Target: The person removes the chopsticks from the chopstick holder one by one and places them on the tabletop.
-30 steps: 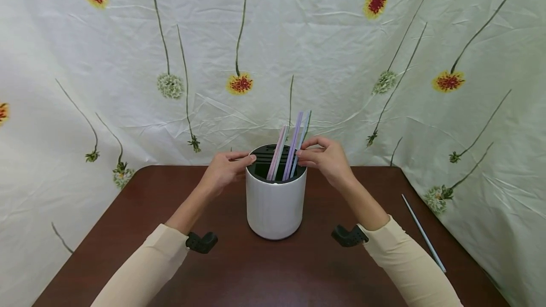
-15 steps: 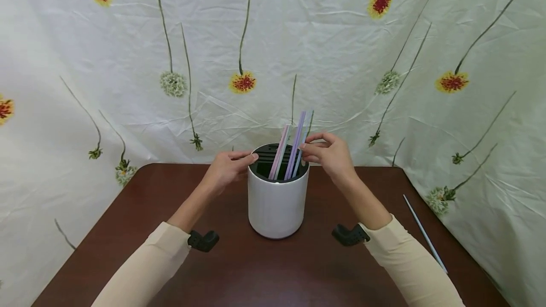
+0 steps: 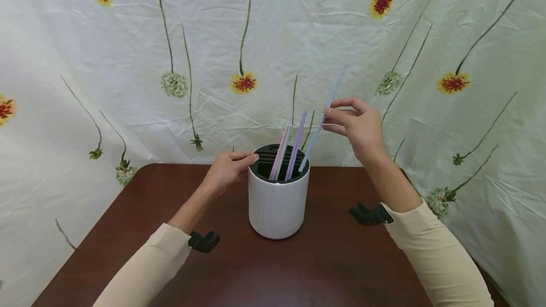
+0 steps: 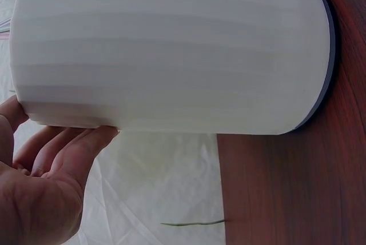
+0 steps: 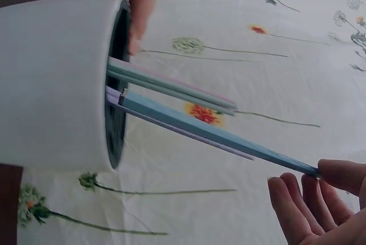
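A white round holder [image 3: 277,210] with a black slotted insert [image 3: 266,155] stands upright on the table. My left hand [image 3: 228,168] grips its left rim, thumb on top and fingers against the outside wall, as the left wrist view also shows. My right hand [image 3: 360,127] pinches a blue chopstick [image 5: 217,129] above and right of the holder. This chopstick slants, its squared lower end at the holder's mouth. Inside lean several other chopsticks: a purple one [image 3: 295,146], and pink and pale green ones [image 3: 280,153] beside it.
The dark brown table [image 3: 298,274] has its far edge just behind the holder. A white flower-printed cloth [image 3: 204,60] hangs at the back and sides. Black wrist-worn devices [image 3: 204,241] sit at both cuffs.
My right hand has risen and moved right, drawing the blue chopstick up from the holder. The right forearm now covers the chopstick lying on the table. My left hand keeps its grip.
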A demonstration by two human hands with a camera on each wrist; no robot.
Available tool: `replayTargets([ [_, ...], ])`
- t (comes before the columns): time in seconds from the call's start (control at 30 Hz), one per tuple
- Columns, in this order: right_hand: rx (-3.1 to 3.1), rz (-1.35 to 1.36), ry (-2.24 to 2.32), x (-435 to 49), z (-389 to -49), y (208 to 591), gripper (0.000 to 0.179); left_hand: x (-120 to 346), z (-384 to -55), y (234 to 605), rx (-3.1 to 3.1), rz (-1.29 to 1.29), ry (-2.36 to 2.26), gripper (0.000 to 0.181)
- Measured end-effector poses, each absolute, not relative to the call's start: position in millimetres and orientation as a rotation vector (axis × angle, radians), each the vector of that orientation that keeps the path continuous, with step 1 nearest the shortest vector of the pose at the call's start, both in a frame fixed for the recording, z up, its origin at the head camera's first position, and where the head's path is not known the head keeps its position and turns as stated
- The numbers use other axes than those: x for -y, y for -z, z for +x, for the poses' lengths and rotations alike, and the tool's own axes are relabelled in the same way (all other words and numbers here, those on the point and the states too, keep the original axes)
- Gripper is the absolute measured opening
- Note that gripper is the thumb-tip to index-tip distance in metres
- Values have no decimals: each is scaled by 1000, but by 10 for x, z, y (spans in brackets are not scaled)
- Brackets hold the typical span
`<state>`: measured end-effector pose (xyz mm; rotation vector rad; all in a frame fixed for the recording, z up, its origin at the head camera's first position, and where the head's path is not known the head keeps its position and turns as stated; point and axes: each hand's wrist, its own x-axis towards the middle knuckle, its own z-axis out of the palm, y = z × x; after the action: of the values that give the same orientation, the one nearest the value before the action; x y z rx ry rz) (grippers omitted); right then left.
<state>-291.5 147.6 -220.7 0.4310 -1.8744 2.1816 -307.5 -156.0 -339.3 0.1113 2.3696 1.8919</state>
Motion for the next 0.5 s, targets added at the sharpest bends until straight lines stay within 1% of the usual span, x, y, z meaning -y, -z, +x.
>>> replayTargets([
  [0.13, 1814, 434, -2201, -1622, -2883, 2077, 19, 1559, -3064, 3388, -2372, 95, -1897, 54],
  [0.23, 1787, 428, -2212, -1768, -2864, 2050, 18, 1550, -3061, 3375, -2362, 90, -1907, 54],
  [0.4, 1756, 401, -2276, -2061, -2858, 2120, 13, 1532, -3064, 3356, -2341, 95, -1928, 52],
  [0.5, 1798, 333, -2258, -2245, -2851, 2211, 12, 1531, -3068, 3349, -2339, 87, -1931, 51],
])
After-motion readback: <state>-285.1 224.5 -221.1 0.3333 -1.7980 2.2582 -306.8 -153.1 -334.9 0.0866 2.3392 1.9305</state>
